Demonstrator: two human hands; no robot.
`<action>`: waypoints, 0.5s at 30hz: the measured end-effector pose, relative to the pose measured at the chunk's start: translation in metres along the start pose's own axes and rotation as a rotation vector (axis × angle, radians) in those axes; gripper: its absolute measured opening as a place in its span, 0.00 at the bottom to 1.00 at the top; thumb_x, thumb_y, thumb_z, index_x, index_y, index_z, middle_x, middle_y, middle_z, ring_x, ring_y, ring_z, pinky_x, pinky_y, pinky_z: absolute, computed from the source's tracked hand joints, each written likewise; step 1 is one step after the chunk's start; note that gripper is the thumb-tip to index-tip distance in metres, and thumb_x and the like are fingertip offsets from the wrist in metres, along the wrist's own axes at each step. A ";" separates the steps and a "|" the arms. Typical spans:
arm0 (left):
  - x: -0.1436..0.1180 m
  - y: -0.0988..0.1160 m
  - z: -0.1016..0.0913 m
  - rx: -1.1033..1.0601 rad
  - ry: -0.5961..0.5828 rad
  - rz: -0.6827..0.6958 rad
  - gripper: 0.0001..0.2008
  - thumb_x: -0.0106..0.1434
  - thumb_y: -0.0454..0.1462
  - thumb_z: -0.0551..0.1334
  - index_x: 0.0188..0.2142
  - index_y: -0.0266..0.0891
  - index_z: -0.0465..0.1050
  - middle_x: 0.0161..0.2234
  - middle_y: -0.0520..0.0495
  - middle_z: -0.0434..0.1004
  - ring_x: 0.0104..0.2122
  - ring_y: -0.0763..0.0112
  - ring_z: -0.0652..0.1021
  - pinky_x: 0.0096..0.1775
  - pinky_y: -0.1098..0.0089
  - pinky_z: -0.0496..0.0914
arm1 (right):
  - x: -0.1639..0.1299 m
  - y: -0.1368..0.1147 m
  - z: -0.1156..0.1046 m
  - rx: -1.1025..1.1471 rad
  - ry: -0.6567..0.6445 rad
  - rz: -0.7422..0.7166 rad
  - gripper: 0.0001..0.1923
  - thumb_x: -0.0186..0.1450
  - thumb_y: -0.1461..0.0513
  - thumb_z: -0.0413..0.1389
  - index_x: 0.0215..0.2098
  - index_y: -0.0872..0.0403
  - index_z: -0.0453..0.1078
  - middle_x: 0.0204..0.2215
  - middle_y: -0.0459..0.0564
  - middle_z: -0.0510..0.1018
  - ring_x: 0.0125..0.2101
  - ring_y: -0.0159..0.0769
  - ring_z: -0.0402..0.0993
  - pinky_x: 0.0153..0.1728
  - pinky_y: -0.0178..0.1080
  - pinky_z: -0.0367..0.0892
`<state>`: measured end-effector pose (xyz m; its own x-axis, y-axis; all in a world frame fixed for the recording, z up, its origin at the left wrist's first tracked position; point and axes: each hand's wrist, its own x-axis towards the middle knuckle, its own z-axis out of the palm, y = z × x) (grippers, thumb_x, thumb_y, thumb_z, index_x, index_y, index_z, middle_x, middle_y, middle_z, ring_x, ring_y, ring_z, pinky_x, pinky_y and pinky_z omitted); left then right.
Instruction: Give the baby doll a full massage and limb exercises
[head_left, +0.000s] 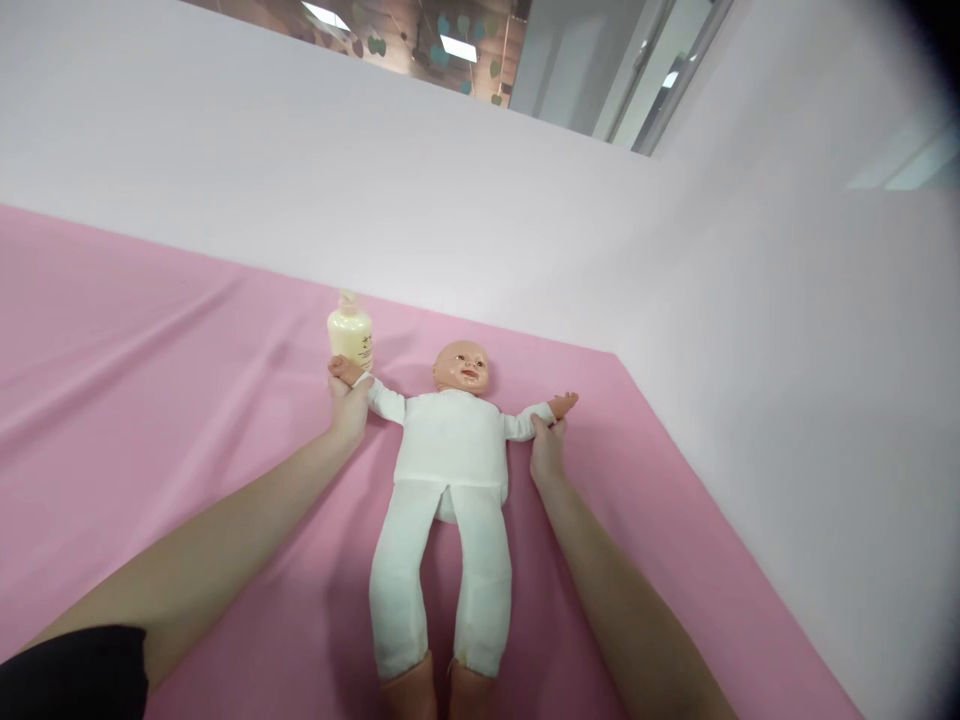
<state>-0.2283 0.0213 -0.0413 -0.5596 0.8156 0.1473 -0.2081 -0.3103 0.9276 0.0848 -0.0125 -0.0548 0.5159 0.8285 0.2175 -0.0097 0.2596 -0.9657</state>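
Observation:
A baby doll (451,440) in a white cloth suit lies on its back, head toward the wall, with both arms stretched out sideways. My left hand (349,408) is closed around the doll's forearm on the left, near the wrist. On the other side, my right hand (548,445) grips the doll's sleeved forearm, thumb on top. The doll's small hands stick out beyond my fingers. Just behind my left hand stands a pale yellow pump bottle (351,332), its lower part partly hidden by the doll's hand.
A pink cloth (187,400) with some creases covers the surface under the doll. White walls (420,200) rise behind it and on the right. Above the back wall, a window (420,45) shows ceiling lights and hanging decorations.

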 end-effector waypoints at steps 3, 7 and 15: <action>0.004 0.002 0.000 -0.030 0.067 -0.051 0.19 0.53 0.27 0.61 0.41 0.42 0.56 0.46 0.47 0.66 0.50 0.65 0.70 0.53 0.62 0.64 | -0.001 -0.004 0.001 0.012 0.005 0.055 0.37 0.54 0.59 0.55 0.60 0.50 0.49 0.60 0.53 0.59 0.58 0.40 0.61 0.57 0.47 0.61; 0.013 0.003 -0.002 -0.051 0.114 -0.095 0.18 0.54 0.26 0.61 0.39 0.41 0.55 0.39 0.51 0.65 0.45 0.71 0.70 0.51 0.65 0.65 | -0.003 -0.009 0.004 0.032 0.017 0.060 0.37 0.54 0.60 0.55 0.60 0.51 0.49 0.60 0.54 0.60 0.57 0.41 0.62 0.56 0.46 0.62; 0.017 0.003 -0.005 -0.053 0.135 -0.117 0.16 0.55 0.25 0.59 0.37 0.40 0.54 0.35 0.54 0.62 0.38 0.76 0.69 0.47 0.68 0.66 | -0.001 -0.006 0.003 0.030 0.010 0.041 0.37 0.53 0.60 0.56 0.60 0.51 0.49 0.61 0.54 0.58 0.59 0.41 0.60 0.58 0.48 0.60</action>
<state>-0.2421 0.0320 -0.0378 -0.6306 0.7760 -0.0114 -0.3186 -0.2454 0.9156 0.0819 -0.0140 -0.0486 0.5234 0.8336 0.1764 -0.0565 0.2405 -0.9690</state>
